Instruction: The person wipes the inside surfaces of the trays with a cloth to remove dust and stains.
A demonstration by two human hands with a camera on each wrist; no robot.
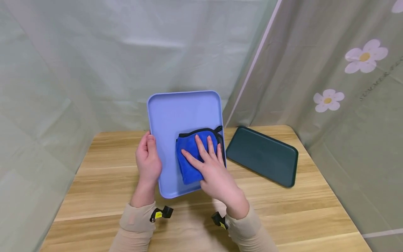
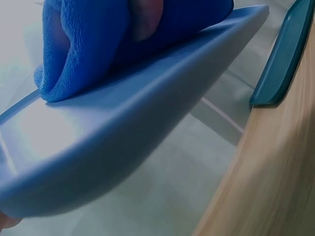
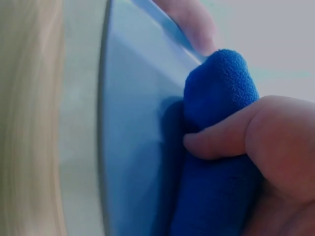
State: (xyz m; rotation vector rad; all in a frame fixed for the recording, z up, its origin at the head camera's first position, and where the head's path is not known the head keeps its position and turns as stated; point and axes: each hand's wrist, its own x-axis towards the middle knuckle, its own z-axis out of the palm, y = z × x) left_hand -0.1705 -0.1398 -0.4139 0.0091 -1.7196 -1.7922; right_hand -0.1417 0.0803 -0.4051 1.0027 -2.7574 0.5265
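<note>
A light blue tray [image 1: 167, 112] is held up tilted above the table, its inner face toward me. My left hand [image 1: 149, 159] grips its left edge, the thumb on the rim. A folded blue cloth [image 1: 189, 171] with black trim lies against the tray's lower right part. Spread across that cloth, my right hand [image 1: 217, 175] presses it with straight fingers. In the right wrist view the thumb [image 3: 216, 140] rests along the fuzzy cloth [image 3: 216, 196]. The left wrist view shows the tray's side wall [image 2: 133, 142] from below, with the cloth [image 2: 93, 44] on top.
A dark green tray [image 1: 264, 155] lies at the right rear of the wooden table [image 1: 104, 189]. Pale curtains [image 1: 94, 63] stand behind and at both sides, with white flowers [image 1: 329, 100] on the right one. Each wrist carries a small black camera [image 1: 167, 211].
</note>
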